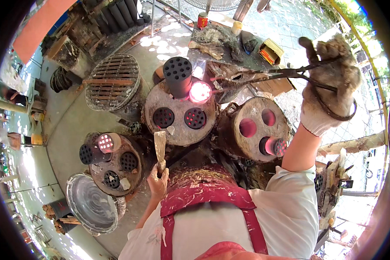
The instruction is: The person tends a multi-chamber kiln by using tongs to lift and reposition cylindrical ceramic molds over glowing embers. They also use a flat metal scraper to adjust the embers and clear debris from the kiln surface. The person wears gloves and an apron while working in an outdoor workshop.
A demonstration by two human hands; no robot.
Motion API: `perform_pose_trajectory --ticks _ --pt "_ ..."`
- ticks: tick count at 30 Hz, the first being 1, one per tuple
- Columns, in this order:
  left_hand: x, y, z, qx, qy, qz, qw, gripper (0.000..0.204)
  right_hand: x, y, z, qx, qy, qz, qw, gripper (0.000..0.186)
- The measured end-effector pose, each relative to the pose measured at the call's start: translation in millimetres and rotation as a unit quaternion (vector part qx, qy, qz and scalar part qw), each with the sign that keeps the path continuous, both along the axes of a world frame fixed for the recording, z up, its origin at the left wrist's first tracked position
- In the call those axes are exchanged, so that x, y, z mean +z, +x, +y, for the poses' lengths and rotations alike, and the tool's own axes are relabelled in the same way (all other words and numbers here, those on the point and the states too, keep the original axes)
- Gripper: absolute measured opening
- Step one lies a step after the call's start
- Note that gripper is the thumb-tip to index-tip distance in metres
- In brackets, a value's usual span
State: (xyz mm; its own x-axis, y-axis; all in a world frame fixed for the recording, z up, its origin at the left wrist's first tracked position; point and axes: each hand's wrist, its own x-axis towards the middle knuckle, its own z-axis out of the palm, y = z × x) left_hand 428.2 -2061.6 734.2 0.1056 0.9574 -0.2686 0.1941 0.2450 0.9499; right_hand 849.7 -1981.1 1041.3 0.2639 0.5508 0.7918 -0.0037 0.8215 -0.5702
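In gloved fingers (343, 52), dark tongs (288, 73)

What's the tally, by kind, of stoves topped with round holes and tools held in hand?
Stoves topped with round holes: 3
Metal tongs in the right hand: 1
Flat paddle in the left hand: 1
Total: 5

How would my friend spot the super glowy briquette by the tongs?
Find the round middle stove with a tall black briquette on its far side. Just right of that, near the tips of the tongs, is the glowing briquette. It shines pinkish white, brighter than the two dark, red-speckled briquettes nearby.
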Motion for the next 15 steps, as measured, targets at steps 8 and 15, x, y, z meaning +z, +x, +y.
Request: perform_pose_trajectory --ticks 8,15 --pt "3.8 -8.0 7.1 -0.013 0.007 -0.022 1.0 0.026 -26.9 -24.3 2.1 -0.078 -0.073 0.081 0.991 0.06" --pt "-4.6 -23.0 3.1 -0.004 0.009 -0.026 1.0 0.03 -28.6 -34.0 24.0 -0.056 -0.12 0.086 0.987 0.059"
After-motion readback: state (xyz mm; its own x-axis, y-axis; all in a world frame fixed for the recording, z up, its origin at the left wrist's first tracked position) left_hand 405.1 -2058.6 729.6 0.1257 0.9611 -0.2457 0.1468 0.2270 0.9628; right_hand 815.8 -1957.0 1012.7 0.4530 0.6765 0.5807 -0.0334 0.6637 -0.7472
